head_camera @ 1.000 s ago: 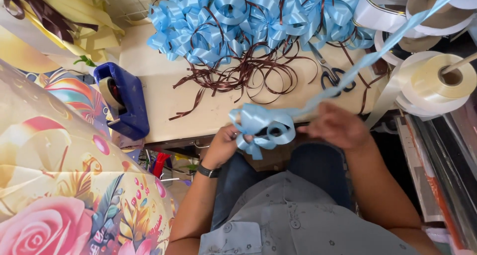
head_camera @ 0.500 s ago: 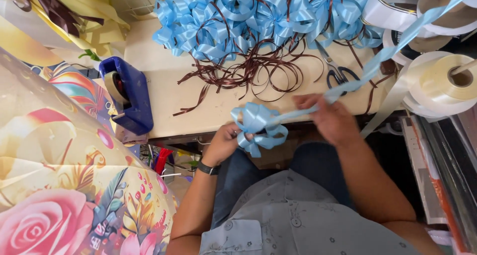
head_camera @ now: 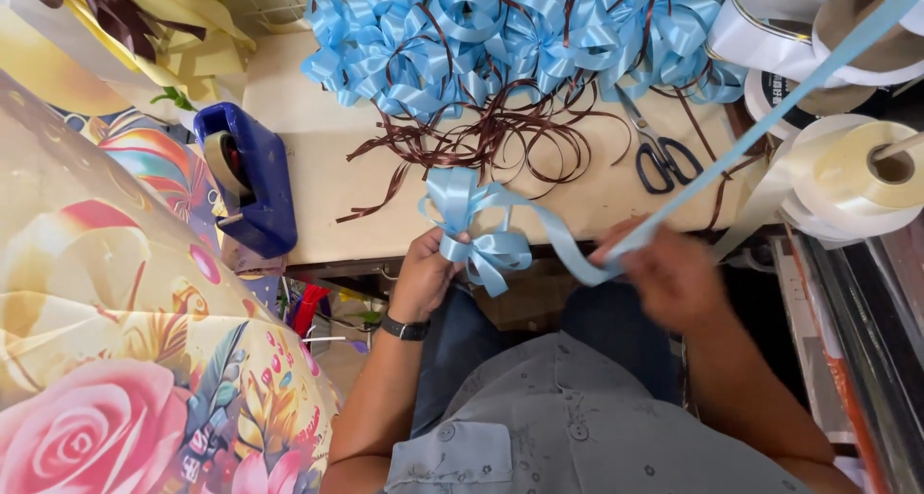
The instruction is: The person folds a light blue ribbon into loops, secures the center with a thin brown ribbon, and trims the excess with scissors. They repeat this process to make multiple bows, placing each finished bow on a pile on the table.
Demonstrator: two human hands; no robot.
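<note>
Left hand (head_camera: pixel 423 274) closed, pinching the centre of a half-made light blue bow (head_camera: pixel 474 226) at the table's near edge (head_camera: pixel 318 253); right hand (head_camera: pixel 669 274) blurred, fingers closed on the blue ribbon strand (head_camera: pixel 741 147) running taut up to the right. Finished blue bows (head_camera: pixel 500 32) piled behind brown ribbon curls (head_camera: pixel 491 133); scissors (head_camera: pixel 659 152) near; blue tape dispenser (head_camera: pixel 245 181) at left.

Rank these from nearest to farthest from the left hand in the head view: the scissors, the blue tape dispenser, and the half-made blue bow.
1. The half-made blue bow, pinched in the left hand itself at the table's front edge.
2. The blue tape dispenser, on the table to that hand's left.
3. The scissors, across the table toward the right, beyond the brown ribbon tangle.
</note>
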